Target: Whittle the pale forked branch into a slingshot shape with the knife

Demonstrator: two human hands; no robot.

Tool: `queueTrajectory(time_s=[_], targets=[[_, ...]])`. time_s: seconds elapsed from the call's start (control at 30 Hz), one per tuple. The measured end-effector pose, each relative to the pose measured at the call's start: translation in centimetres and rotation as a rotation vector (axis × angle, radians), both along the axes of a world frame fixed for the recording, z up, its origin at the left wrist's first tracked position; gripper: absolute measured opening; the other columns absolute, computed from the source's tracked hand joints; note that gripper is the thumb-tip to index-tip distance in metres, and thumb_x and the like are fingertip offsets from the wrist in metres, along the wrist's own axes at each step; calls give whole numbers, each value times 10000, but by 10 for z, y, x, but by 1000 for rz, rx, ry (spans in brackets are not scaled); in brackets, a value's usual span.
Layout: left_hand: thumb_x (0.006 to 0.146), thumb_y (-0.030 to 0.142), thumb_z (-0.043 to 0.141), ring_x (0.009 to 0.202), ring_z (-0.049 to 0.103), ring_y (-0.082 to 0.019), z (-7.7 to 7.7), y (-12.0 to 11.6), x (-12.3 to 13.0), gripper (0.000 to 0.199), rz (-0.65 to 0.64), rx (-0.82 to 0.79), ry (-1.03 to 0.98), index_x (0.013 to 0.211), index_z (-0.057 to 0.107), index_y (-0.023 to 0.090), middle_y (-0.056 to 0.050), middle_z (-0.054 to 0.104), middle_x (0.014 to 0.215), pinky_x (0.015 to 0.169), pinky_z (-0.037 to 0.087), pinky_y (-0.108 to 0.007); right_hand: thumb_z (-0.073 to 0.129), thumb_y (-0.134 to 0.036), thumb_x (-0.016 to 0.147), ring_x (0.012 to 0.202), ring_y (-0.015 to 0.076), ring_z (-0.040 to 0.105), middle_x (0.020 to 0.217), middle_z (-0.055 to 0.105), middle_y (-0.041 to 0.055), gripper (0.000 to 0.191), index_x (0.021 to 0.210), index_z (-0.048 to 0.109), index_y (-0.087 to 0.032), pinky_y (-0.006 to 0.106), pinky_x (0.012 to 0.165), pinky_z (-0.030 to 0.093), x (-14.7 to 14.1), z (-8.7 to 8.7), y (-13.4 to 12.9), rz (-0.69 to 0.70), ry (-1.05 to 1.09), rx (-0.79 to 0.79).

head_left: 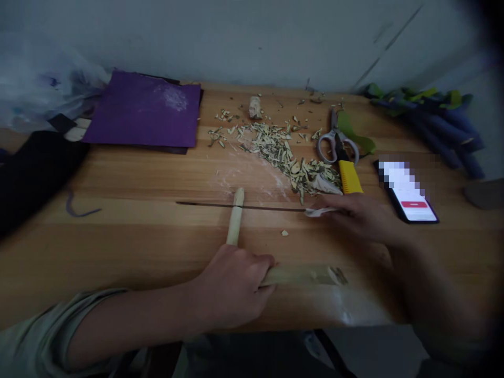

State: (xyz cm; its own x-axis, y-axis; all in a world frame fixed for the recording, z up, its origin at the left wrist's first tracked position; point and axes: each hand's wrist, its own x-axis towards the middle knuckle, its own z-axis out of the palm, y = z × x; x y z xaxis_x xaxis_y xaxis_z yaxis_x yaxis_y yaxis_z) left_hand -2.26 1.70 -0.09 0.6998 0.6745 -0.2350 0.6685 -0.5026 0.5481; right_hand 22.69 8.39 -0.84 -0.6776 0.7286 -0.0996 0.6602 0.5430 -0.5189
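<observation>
A peeled pale stick [234, 228] was gripped near its lower part by the left hand [240, 283], above the wooden table [129, 231]. Across the stick, near its far end, a thin dark blade [271, 209] was laid; its white-wrapped end was gripped by the right hand [366, 218], which was blurred. On the smartphone [417, 214], a red button was seen, but its writing could not be read; the upper screen was hidden by pixelation. The lower end of the stick was covered by the left hand.
</observation>
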Motion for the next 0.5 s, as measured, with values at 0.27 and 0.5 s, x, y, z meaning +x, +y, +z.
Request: queueTrajectory(time_s=[0.27,0.5], targets=[[739,233,462,571,586,-164,4,-6,6,148,-109,-78,-59,816,579,185,-1,638,640,552,441,-282,393,-222,846,712,148,571,780,623,18,175,885,562,-210,250,619,386,-22,-2,-5,36,8,-78],[754,252,452,570,588,-171,5,-7,9,142,-122,-73,-48,764,568,171,-12,633,629,540,439,-284,380,-210,846,646,142,548,710,600,12,167,844,547,-206,245,570,353,-36,-4,-13,-31,-7,-24]])
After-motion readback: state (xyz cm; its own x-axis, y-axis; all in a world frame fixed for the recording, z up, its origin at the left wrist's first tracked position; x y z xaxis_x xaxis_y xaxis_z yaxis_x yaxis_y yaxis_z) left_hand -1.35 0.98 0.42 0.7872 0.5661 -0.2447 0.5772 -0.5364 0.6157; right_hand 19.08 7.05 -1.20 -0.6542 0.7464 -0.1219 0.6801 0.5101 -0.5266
